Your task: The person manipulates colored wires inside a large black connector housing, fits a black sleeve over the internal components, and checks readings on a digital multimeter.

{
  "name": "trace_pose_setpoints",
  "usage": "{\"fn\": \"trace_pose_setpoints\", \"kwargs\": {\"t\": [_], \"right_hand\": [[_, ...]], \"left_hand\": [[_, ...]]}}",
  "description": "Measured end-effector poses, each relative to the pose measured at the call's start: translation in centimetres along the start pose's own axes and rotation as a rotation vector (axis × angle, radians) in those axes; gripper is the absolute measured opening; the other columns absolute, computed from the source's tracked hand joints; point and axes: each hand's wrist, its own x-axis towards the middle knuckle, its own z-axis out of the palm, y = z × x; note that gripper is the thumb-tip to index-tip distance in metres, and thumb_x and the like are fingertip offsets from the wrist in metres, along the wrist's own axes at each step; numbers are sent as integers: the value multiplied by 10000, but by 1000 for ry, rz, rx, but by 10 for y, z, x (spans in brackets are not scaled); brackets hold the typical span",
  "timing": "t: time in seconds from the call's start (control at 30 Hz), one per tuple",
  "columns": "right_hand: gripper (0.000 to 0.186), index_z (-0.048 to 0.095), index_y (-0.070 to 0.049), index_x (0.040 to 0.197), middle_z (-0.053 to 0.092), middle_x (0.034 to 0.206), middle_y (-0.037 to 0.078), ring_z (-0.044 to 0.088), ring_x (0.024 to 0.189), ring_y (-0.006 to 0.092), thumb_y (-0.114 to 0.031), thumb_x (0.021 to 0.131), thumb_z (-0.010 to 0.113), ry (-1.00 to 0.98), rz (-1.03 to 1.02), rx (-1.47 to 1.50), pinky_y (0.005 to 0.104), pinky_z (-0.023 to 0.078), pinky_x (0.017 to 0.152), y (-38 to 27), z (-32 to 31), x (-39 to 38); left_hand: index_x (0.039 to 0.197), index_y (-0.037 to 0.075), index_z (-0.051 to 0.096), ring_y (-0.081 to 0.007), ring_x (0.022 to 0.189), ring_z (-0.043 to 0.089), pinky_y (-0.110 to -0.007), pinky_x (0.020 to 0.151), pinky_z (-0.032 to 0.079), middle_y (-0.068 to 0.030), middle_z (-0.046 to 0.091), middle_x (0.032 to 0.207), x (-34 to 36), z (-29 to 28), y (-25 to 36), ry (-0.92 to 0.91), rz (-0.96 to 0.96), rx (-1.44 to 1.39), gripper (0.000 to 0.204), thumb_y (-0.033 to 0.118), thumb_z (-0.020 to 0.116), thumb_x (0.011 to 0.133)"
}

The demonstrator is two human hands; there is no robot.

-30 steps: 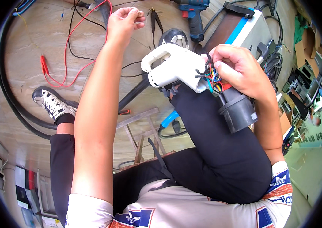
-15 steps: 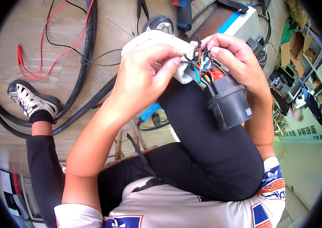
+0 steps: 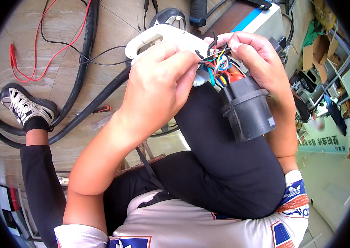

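A black cylindrical connector [image 3: 249, 109] rests against my raised leg. A bundle of coloured wires [image 3: 222, 68] comes out of its upper end. My left hand [image 3: 162, 76] is closed in a pinch on a thin dark wire beside the bundle. Across from it, my right hand [image 3: 257, 56] pinches a dark wire between thumb and forefinger, just above the connector. The wire runs nearly straight between both sets of fingertips; whether it is one piece or two joined, I cannot tell. Behind my left hand lies a white plastic handle shell [image 3: 166, 33], partly hidden.
Thick black cable [image 3: 88, 53] loops over the tiled floor around my left shoe [image 3: 26, 107]. Red test leads [image 3: 34, 53] lie at the far left. A blue-striped box [image 3: 249, 20] stands at the back, beside a dark tool grip [image 3: 198, 12]. Cluttered shelves [image 3: 327, 82] fill the right.
My left hand has rolled over and closed tighter, its fingertips still near the wires. The wire between my hands looks straighter. The whole view has shifted slightly.
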Motion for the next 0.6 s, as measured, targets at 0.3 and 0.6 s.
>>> {"fn": "trace_pose_setpoints", "kwargs": {"t": [0.3,0.6], "right_hand": [[310,707,73,1044,715,975,68,590,865,89,-178,980,535,4,5,62,264,489,852,4,0,1],[317,714,77,1067,674,897,25,561,823,76,-178,979,547,6,29,56,252,480,830,5,-1,1]], "left_hand": [[921,34,727,-221,669,627,-325,597,494,-75,633,771,0,3,2,7,14,-11,143,-26,748,792],[910,31,706,-267,703,624,-369,634,504,-88,611,770,0,5,1,18,25,-27,145,-19,747,780]]}}
